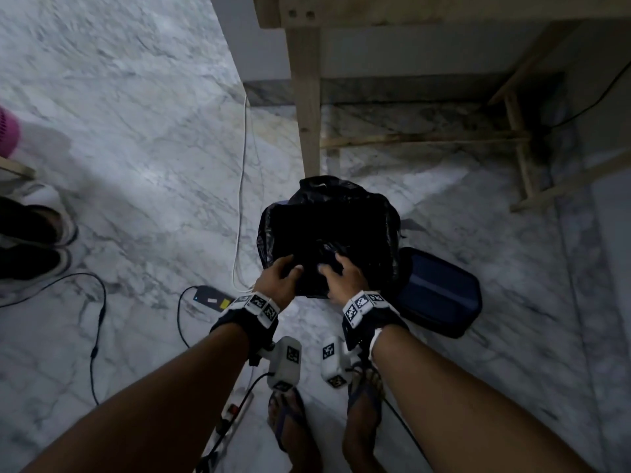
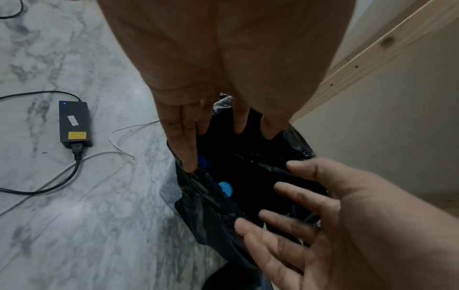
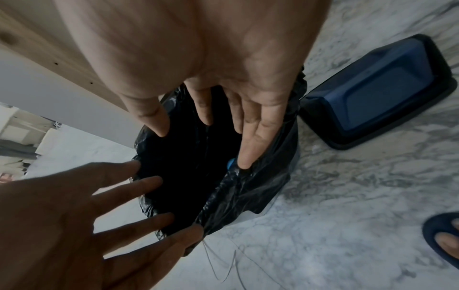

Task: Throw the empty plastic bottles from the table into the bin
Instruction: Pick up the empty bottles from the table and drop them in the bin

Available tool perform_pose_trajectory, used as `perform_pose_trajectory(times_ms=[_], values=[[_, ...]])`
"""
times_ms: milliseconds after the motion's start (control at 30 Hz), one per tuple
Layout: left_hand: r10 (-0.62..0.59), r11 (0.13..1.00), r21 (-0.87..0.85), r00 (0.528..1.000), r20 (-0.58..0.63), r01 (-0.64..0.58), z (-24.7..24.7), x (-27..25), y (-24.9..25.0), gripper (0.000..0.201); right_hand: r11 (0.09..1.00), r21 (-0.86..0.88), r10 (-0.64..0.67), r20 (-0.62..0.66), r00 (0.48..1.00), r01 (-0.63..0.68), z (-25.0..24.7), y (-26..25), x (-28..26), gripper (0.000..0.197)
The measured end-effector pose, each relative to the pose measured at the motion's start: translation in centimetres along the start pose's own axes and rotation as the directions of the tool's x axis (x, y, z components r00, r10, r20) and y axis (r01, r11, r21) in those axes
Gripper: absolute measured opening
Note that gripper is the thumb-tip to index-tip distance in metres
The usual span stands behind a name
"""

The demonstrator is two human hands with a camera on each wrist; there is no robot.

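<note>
both hands right over the bin (image 1: 327, 230) – left hand (image 1: 278, 278) and right hand (image 1: 343, 276), fingers spread, holding nothing; blue bottle caps (image 2: 226, 188) peek from the black liner, lid (image 1: 440, 290) on floor to the right

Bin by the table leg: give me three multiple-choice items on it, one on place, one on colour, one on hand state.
1. Where does the blue lid lie?
A. On the bin
B. On the floor beside the bin
C. On the table
2. What colour is the bin liner?
A. Black
B. White
C. Green
3. How are the hands?
A. Both fists
B. Both gripping bottles
C. Both open, fingers spread

Answers: 1 B, it lies on the marble right of the bin. 2 A, glossy black plastic. 3 C, left hand and right hand hold nothing over the liner's mouth.
</note>
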State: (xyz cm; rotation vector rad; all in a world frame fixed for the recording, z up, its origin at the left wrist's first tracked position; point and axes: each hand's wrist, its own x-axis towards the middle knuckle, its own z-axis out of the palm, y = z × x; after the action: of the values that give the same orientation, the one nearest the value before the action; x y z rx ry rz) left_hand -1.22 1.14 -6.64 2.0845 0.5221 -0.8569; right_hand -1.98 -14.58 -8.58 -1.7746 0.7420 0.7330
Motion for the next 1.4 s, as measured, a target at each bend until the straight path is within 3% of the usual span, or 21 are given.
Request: perform_pose_trajectory(times_ms=[67,167,300,466,633,800,1000,1166,1399], values=[[0.008,1.0,0.022,1.0,-0.018,-0.007,-0.5,-0.5,0.0,0.066,1.0,0.001,-0.006,-0.013,1.0,0.006,-0.3,0.5,-0.4,0.094],[0.021,0.999,0.03,0.999,-0.025,-0.02,-1.9,-3.2,1.1,0.062,1.0,0.004,-0.029,-0.052,0.998,0.03,-2.0,-0.5,-3.9,0.075],[0.099,0.994,0.044,0.995,-0.022,-0.098,-4.8,-8.6,4.8,0.044,0.992,-0.063,-0.113,-0.106,0.988,0.107,-6.0,-4.8,-10.9,0.048],[0.267,0.963,0.027,0.963,-0.034,-0.266,-8.4,-15.7,11.1,0.041,0.959,-0.12,-0.279,-0.209,0.937,0.258,-11.3,-10.7,-19.0,0.043],[0.455,0.89,0.046,0.891,0.003,-0.454,-12.3,-21.4,20.4,0.033,0.909,-0.13,-0.418,-0.289,0.862,0.397,-16.4,-17.3,-25.6,0.041],[0.618,0.785,0.055,0.786,-0.008,-0.617,-15.3,-24.3,30.3,0.025,0.858,-0.147,-0.509,-0.379,0.773,0.492,-22.3,-23.5,-29.0,0.04],[0.695,0.717,0.082,0.719,-0.006,-0.693,-16.3,-24.1,40.6,0.028,0.802,-0.167,-0.579,-0.453,0.678,0.573,-29.8,-29.3,-28.3,0.042],[0.719,0.691,0.152,0.694,-0.043,-0.707,-15.1,-19.8,48.6,0.032,0.778,-0.258,-0.613,-0.511,0.603,0.573,-35.9,-33.7,-23.3,0.041],[0.687,0.72,0.217,0.72,-0.093,-0.659,-11.4,-11.6,58.1,0.049,0.717,-0.377,-0.693,-0.475,0.542,0.587,-42.7,-41.5,-12.6,0.043]])
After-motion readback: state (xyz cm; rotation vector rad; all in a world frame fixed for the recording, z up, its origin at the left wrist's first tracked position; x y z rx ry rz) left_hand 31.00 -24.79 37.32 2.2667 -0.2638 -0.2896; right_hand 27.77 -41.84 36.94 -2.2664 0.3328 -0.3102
